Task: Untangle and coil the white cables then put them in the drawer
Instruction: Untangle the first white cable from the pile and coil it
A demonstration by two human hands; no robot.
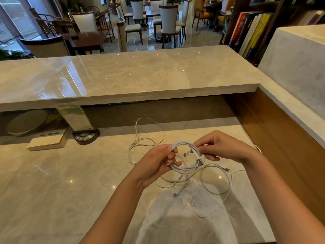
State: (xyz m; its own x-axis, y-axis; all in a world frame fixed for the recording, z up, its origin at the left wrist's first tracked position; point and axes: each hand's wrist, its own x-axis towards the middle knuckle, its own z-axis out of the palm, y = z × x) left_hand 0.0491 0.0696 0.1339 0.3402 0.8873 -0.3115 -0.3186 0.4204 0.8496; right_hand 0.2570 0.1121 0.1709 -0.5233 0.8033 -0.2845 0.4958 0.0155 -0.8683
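Note:
A white cable wound into a small coil [184,168] hangs above the marble desk [70,182]. My left hand [156,164] pinches the coil's left side. My right hand [223,147] grips its upper right side, where a plug end sticks down. Loose white cables [216,189] lie in tangled loops on the desk beneath and to the right of my hands. Another thin white cable [149,138] lies looped on the desk behind my left hand. No drawer is in view.
A raised marble counter [123,76] runs across the back. On the desk at the left lie a book [47,143], a round black button pad [86,136] and a clear sign stand [75,117]. A wooden side panel [281,138] bounds the right.

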